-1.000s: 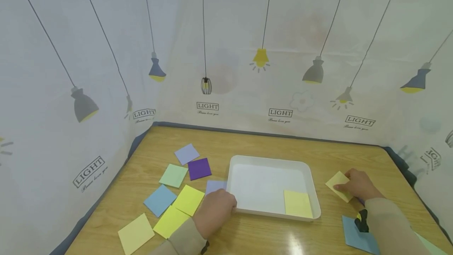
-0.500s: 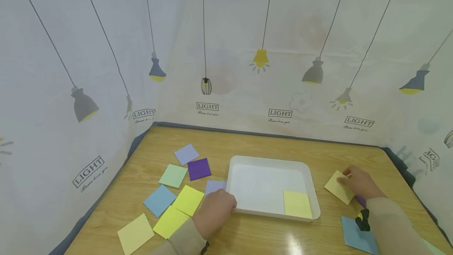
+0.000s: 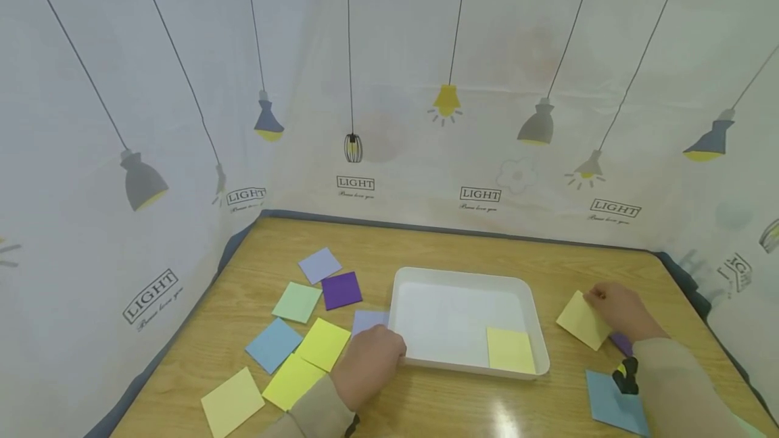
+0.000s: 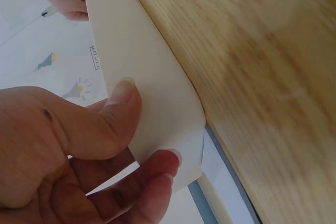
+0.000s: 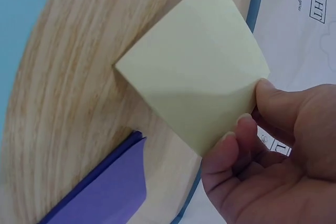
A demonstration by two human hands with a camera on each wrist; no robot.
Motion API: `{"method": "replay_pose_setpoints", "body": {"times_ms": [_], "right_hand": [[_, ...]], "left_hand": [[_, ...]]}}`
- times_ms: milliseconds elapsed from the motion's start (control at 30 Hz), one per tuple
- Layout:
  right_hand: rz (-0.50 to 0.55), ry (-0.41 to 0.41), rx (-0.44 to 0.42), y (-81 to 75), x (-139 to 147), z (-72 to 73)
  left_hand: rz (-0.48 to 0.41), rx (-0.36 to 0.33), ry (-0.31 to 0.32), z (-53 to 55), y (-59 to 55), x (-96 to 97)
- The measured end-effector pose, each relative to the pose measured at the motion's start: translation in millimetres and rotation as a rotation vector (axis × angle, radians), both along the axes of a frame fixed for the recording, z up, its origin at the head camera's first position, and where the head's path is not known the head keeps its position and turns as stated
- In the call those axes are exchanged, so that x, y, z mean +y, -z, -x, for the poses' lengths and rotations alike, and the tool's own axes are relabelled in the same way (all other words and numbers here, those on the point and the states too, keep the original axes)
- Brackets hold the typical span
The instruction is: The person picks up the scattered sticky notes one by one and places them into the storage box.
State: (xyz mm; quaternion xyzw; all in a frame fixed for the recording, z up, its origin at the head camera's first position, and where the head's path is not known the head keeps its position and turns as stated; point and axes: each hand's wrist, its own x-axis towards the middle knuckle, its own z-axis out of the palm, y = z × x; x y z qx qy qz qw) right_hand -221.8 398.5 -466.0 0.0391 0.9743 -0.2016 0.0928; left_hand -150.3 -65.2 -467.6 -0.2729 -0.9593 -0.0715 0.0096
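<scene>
My left hand [image 3: 370, 363] grips the near left corner of a shallow white tray [image 3: 438, 361]. In the left wrist view its thumb [image 4: 122, 98] presses the tray's pale wall [image 4: 152, 72], with curled fingers at the corner. Inside the tray a pale yellow sticky note [image 3: 510, 350] lies in the near right corner. To the tray's right, my right hand [image 3: 623, 309] pinches another pale yellow sticky note [image 5: 191, 66] along one edge, tilted off the table. Below that hand lie a purple sticky note [image 5: 107, 187], partly hidden, and a blue one [image 3: 616, 403].
Left of the tray lie several loose sticky notes: lilac [image 3: 320, 265], purple [image 3: 341, 290], mint green [image 3: 297, 301], blue [image 3: 273, 345], bright yellow [image 3: 324, 343] and pale yellow [image 3: 232, 402]. A lamp-print cloth [image 3: 402, 147] walls the wooden table [image 3: 462, 242].
My right hand has shifted its hold toward the note's far right edge, and more of the note's face shows. The left hand and the tray stay in place.
</scene>
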Motion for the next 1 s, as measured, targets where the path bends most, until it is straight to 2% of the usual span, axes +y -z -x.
{"method": "replay_pose_setpoints", "body": {"times_ms": [500, 833, 1000], "right_hand": [[-0.033, -0.054, 0.072, -22.1, -14.3, 1.0], [-0.054, -0.051, 0.068, -24.3, -23.0, -1.1], [-0.047, -0.088, 0.094, -24.3, -28.8, -2.3]], "left_hand": [[0.001, 0.024, -0.001, 0.9, 0.8, -0.1], [-0.001, 0.054, 0.023, 1.2, 4.2, 0.1], [-0.004, 0.048, 0.025, 0.8, 4.0, 0.3]]}}
